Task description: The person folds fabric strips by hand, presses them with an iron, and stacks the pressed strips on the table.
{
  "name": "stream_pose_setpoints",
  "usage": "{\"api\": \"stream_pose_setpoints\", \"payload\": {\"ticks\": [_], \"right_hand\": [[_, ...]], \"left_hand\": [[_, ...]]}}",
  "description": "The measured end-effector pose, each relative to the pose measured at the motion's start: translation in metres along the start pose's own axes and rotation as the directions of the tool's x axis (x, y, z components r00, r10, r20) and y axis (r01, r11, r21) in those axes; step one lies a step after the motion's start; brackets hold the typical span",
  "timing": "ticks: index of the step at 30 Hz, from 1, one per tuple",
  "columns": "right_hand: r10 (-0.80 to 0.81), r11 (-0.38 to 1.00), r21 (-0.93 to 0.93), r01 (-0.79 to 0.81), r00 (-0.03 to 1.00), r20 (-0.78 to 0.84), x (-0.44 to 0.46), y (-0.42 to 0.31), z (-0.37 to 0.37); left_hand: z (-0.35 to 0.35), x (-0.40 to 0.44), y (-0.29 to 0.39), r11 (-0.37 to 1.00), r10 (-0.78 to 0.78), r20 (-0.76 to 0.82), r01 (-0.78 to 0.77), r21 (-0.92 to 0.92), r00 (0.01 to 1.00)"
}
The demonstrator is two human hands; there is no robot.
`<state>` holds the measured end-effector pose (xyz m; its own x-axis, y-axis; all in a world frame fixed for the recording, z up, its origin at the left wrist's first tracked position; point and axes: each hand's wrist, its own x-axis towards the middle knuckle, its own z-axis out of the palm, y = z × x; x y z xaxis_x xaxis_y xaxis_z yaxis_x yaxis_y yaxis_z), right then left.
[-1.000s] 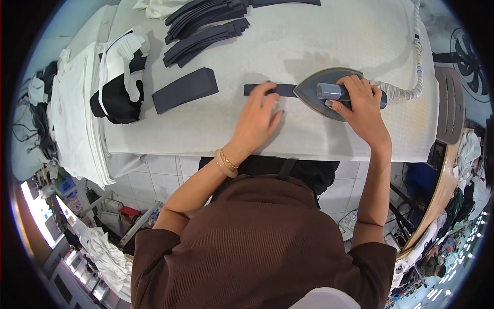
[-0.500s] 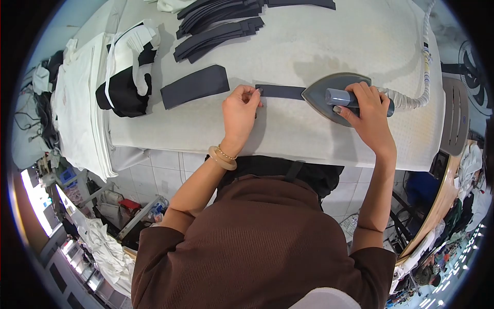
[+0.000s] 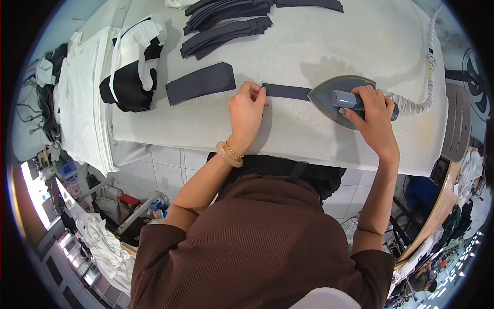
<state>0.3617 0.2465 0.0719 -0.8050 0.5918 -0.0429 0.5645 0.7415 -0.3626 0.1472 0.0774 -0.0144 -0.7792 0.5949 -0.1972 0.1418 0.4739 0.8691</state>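
My left hand [image 3: 248, 107] pinches the left end of a narrow dark fabric strip [image 3: 288, 92] that lies flat on the padded white table. The right end of this strip runs under the tip of a steam iron [image 3: 324, 98]. Wrapped round the iron's handle, my right hand [image 3: 375, 113] keeps the iron down on the table. A wider dark fabric piece [image 3: 200, 83] rests just left of my left hand. Farther back lie fanned stacks of dark cut fabric pieces [image 3: 226, 36].
A tied black-and-white fabric bundle [image 3: 128, 87] sits at the left, beside layered white cloth [image 3: 85, 98] hanging over the table edge. The iron's wrapped hose [image 3: 430, 77] runs up along the right side. A slotted grey stool [image 3: 456, 123] stands beyond the right edge.
The whole view has shifted slightly, with table items appearing a little farther right. Both hands keep their grips, and the iron stays at the strip's right end.
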Motion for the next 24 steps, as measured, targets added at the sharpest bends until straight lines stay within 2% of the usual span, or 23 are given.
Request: {"api": "stream_pose_setpoints", "payload": {"ticks": [8, 19, 24], "right_hand": [[-0.009, 1.000, -0.023, 0.009, 1.000, -0.004, 0.001, -0.001, 0.000], [0.002, 1.000, -0.009, -0.002, 1.000, 0.004, 0.001, -0.001, -0.001], [-0.008, 1.000, -0.009, 0.008, 1.000, -0.001, 0.001, 0.001, 0.000]], "left_hand": [[-0.001, 0.003, -0.001, 1.000, -0.011, 0.017, 0.011, 0.027, 1.000], [-0.008, 0.001, 0.007, 0.989, -0.104, 0.092, 0.112, -0.092, 0.990], [-0.013, 0.001, 0.005, 0.990, -0.117, 0.122, 0.125, -0.063, 0.986]]}}
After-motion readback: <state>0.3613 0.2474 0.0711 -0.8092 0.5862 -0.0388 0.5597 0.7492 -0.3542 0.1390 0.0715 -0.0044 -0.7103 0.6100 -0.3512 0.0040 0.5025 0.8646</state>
